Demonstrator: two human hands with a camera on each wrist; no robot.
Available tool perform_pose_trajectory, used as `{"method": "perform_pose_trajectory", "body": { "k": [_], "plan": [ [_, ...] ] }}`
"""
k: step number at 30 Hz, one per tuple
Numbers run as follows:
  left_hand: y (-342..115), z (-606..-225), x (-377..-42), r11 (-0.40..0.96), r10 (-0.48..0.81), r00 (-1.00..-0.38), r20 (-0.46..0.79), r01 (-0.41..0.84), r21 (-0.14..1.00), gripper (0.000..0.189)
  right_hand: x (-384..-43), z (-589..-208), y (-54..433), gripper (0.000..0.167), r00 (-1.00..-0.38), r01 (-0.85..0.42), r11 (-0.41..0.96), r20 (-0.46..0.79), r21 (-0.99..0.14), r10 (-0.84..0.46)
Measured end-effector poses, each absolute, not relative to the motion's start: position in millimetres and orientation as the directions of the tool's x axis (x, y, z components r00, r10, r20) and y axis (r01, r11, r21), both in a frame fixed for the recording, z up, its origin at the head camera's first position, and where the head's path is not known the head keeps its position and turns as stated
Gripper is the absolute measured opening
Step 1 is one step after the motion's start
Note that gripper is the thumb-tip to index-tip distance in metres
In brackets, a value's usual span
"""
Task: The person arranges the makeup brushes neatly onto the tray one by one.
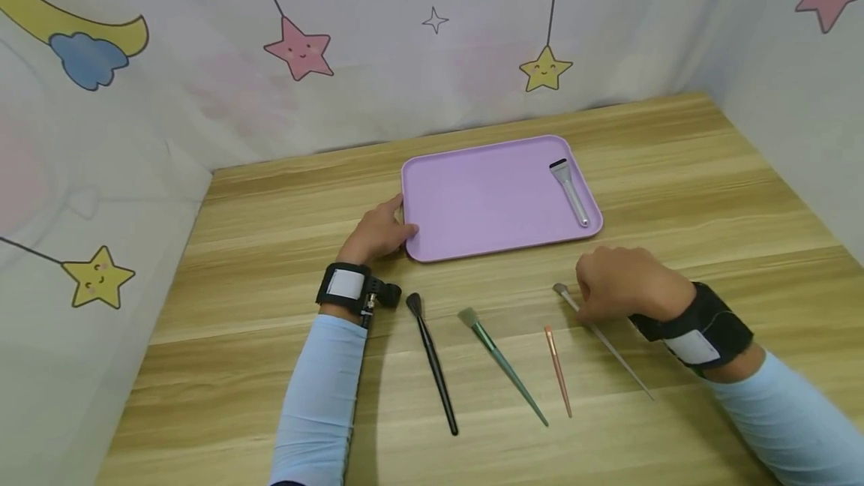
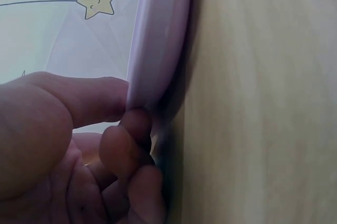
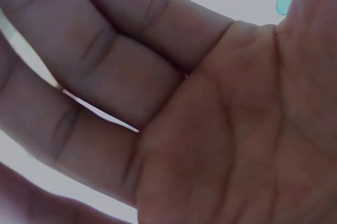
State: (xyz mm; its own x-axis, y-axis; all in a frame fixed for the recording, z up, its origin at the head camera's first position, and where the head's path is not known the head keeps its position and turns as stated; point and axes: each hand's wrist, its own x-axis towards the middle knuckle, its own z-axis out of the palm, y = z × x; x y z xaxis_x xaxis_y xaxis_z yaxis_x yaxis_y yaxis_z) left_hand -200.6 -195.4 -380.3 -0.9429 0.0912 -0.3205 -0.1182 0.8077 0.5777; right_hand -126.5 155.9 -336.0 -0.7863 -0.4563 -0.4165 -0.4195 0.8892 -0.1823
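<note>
- We see one container, the purple tray [image 1: 472,201], lying flat on the wooden table [image 1: 270,246].
- Inside the tray we find a single silver brush [image 1: 572,195], dark bristles toward the tray's far edge, lying close along its right end.
- At the tray's left end, we see the left hand [image 1: 376,233] clamped on the rim, thumb over the top and fingertips beneath.
- In front of the tray's near right corner, we see the right hand [image 1: 628,283] with curled fingers over the pale slim brush [image 1: 617,355]; we cannot tell whether its fingertips have come together on the handle.
- Also in front of the tray's near edge, outside it, we count three brushes on the table, from left to right: the black brush [image 1: 433,366], the green brush [image 1: 506,366] and the short pink brush [image 1: 557,373].
</note>
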Motion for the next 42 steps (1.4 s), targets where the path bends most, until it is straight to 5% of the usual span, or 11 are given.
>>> {"method": "perform_pose_trajectory", "body": {
  "k": [15,42],
  "plan": [
    [-195.0,-379.9,-199.3,0.807,0.087,-0.942,-0.325,-0.125,0.577,0.075,-127.3,-339.0,153.6,0.019,-0.776,-0.413,0.890,-0.436,-0.194,-0.456],
    [-197.6,-385.2,-202.2,0.802,0.096,-0.945,-0.312,-0.113,0.587,0.077,-148.9,-345.3,155.1,0.012,-0.865,-0.379,0.805,-0.135,-0.457,-0.483]
  ]
}}
